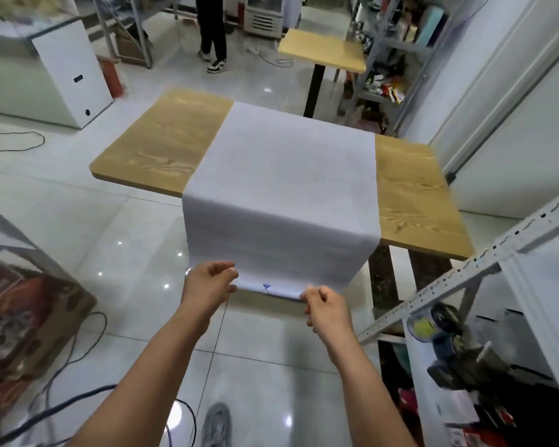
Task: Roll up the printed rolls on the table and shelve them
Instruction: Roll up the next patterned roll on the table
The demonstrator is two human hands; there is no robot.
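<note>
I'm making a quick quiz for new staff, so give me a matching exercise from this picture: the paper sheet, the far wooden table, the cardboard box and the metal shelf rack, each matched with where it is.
Things
1. paper sheet
2. far wooden table
3. cardboard box
4. metal shelf rack

Places
A. on the floor, lower left
B. draped over the near table, its rolled end in the grip of the left hand and right hand
C. at the right edge, close by
D. in the background, beyond the near table

Pairs: 1-B, 2-D, 3-A, 4-C
</note>
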